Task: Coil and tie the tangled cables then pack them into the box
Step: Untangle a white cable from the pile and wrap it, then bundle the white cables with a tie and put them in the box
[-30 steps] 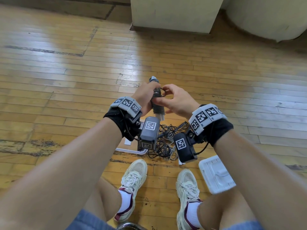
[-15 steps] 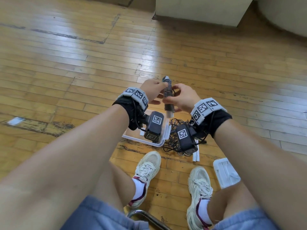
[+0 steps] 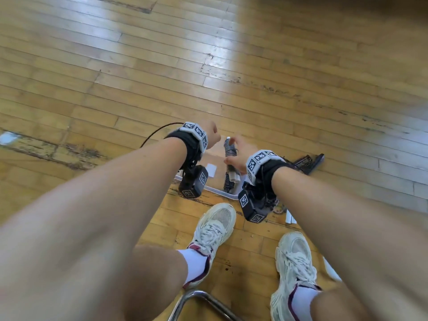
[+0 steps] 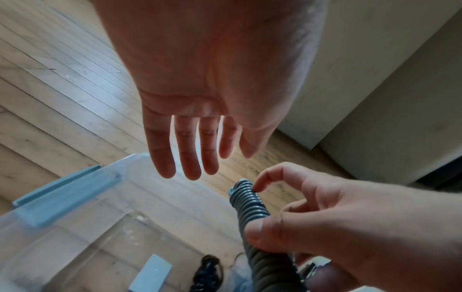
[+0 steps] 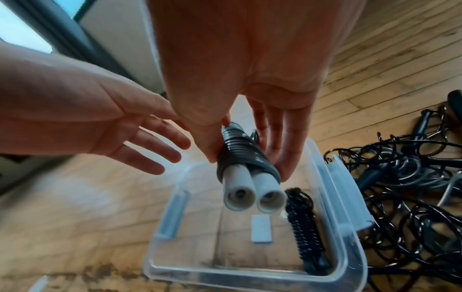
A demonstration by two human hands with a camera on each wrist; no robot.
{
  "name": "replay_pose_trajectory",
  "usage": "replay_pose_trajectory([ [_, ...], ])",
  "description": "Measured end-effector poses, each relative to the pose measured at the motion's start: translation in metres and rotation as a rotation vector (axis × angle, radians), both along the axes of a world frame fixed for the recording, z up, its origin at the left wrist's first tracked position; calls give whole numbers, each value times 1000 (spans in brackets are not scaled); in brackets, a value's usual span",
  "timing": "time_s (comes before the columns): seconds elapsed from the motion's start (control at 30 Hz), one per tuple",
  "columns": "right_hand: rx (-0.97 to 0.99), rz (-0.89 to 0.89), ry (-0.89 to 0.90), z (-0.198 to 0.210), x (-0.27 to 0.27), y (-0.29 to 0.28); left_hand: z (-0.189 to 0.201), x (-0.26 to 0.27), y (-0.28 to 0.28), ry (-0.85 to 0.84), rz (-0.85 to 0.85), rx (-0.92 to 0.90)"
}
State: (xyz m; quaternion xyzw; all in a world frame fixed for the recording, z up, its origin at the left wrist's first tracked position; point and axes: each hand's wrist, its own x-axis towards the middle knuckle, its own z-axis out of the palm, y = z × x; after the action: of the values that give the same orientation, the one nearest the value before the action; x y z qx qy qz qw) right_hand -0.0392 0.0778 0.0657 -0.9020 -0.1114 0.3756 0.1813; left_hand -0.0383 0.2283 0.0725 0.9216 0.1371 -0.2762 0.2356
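Right hand gripping grey-wrapped cable bundle, two white ends, left hand released

one box, perhaps two coiled bundles, two hands

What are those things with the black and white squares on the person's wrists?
Each wrist wears a black strap topped by a white band printed with black-and-white square code tags; the other band sits on the right wrist. A dark boxy camera with its own tags hangs under each wrist, joined by thin black cables. The arms are bare, no sleeves.
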Motion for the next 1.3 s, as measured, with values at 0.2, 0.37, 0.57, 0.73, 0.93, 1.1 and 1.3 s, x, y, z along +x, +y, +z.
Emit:
replay_pose_trajectory([
  [0.2,-152,198,-17,-69,17,10,-75,6,13,76,-205,265],
  [0.37,-137,146,70,-126,22,25,-122,5,2,117,-277,216],
  [0.57,-191,155,110,-163,24,41,-150,5,0,194,-293,197],
  [0.73,-273,298,113,-173,22,50,-160,3,4,182,-274,172],
  [0.93,-345,434,133,-170,27,52,-167,1,6,231,-280,144],
  [1.1,-386,490,-35,-157,23,32,-157,-2,4,168,-344,198],
  [1.3,-209,429,-192,-112,31,4,-126,4,-5,81,-297,153],
])
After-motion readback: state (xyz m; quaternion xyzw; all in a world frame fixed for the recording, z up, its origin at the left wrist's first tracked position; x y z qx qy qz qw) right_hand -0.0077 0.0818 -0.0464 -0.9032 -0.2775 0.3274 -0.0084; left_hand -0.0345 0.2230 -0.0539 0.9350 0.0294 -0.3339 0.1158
